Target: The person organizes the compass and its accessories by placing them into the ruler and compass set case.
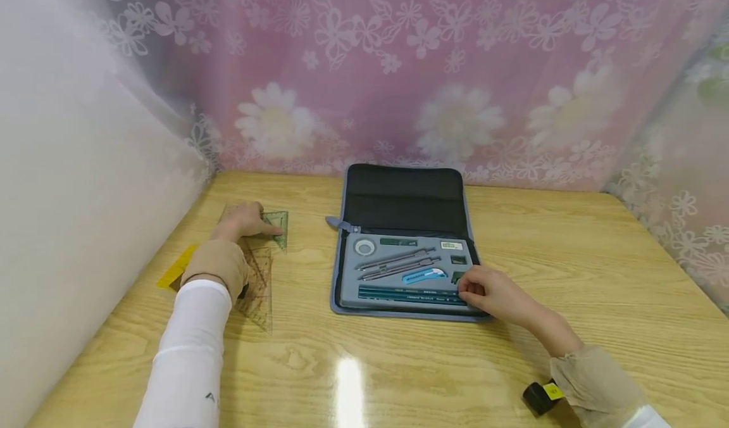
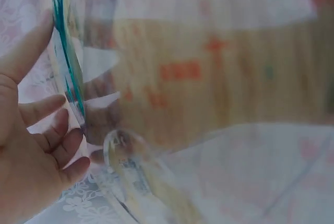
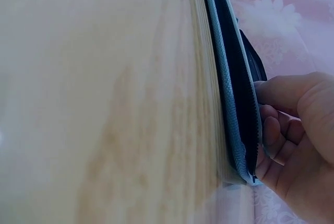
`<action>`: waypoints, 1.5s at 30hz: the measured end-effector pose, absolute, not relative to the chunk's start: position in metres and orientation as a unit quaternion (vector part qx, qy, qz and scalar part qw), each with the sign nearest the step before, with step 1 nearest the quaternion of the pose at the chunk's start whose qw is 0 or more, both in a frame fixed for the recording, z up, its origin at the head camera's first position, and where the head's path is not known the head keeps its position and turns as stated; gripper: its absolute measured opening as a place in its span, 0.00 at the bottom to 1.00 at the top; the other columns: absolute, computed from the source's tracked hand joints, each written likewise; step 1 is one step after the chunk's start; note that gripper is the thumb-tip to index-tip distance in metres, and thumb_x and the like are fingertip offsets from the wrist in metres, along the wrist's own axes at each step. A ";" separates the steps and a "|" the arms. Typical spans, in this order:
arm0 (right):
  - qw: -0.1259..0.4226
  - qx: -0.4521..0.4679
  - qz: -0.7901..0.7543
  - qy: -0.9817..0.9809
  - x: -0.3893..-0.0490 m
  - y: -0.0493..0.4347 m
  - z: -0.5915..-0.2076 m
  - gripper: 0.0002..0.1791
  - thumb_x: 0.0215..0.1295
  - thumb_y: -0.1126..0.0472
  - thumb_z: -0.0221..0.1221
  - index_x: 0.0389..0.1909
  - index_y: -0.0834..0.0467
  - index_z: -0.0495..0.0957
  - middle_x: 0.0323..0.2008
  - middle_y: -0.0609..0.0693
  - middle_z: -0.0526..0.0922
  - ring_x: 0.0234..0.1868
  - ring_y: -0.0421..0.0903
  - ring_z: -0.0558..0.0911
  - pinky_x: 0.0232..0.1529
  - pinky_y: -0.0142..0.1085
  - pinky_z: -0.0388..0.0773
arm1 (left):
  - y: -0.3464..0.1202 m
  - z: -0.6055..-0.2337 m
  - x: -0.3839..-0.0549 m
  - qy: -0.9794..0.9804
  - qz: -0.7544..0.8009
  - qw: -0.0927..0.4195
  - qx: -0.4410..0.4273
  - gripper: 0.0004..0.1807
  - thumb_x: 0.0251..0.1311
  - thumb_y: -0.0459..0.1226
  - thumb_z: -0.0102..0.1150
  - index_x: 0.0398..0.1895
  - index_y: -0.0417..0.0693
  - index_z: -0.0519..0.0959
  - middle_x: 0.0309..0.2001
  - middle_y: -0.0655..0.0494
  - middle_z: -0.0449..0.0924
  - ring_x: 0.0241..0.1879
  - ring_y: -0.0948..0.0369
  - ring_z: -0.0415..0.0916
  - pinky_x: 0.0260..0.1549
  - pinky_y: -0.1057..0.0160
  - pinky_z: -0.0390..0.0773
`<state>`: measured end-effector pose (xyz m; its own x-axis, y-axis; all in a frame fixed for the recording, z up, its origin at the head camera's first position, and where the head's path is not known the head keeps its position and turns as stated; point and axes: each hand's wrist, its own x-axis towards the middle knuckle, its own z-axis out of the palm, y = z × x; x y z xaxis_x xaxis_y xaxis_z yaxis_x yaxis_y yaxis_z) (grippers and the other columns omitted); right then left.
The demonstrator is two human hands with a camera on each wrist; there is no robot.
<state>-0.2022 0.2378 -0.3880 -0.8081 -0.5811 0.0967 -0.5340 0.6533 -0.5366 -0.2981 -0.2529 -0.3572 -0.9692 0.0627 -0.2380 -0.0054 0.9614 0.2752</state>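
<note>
At the table's left, my left hand lies over clear set squares. The upper set square has green markings; a larger, longer one extends below it. In the left wrist view, my thumb and fingertips are at the teal edge of a clear set square. My right hand, thumb and forefinger close together, is at the right end of the green pencils in an open zip case. Its other fingers curl by the case's side in the right wrist view. I cannot tell whether it pinches a pencil.
The case's grey tray also holds a blue cutter, metallic pencil-like tools, a white ring, a white eraser and small dark green pieces. A yellow piece shows beside my left wrist. Floral cloth hangs behind.
</note>
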 end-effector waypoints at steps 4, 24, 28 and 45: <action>0.042 -0.306 -0.284 0.908 -0.202 0.237 -0.390 0.04 0.62 0.67 0.58 0.31 0.54 0.76 0.27 0.43 0.70 0.26 0.37 0.68 0.26 0.32 0.69 | -0.256 -0.357 -0.297 0.967 0.202 0.152 0.036 0.43 0.55 0.53 0.60 0.64 0.32 0.59 0.62 0.31 0.59 0.60 0.36 0.57 0.55 0.40 0.61; 0.039 -0.298 -0.278 0.912 -0.203 0.237 -0.389 0.04 0.61 0.66 0.59 0.30 0.53 0.76 0.26 0.42 0.69 0.26 0.37 0.68 0.25 0.32 0.68 | -0.247 -0.353 -0.305 0.964 0.216 0.145 0.060 0.39 0.55 0.41 0.64 0.64 0.32 0.59 0.63 0.32 0.58 0.61 0.38 0.56 0.54 0.42 0.63; 0.037 -0.302 -0.282 0.910 -0.203 0.237 -0.390 0.04 0.61 0.66 0.59 0.30 0.53 0.76 0.26 0.42 0.69 0.26 0.37 0.68 0.25 0.32 0.69 | -0.245 -0.355 -0.308 0.960 0.235 0.141 0.055 0.38 0.55 0.37 0.63 0.65 0.31 0.57 0.64 0.31 0.54 0.63 0.38 0.52 0.54 0.42 0.62; -0.043 -0.173 -0.277 0.944 -0.267 0.253 -0.350 0.14 0.65 0.58 0.55 0.37 0.66 0.78 0.34 0.60 0.80 0.32 0.53 0.77 0.32 0.44 0.74 | -0.239 -0.351 -0.297 0.960 0.241 0.113 0.084 0.40 0.54 0.30 0.62 0.68 0.34 0.51 0.57 0.33 0.66 0.54 0.42 0.67 0.48 0.46 0.69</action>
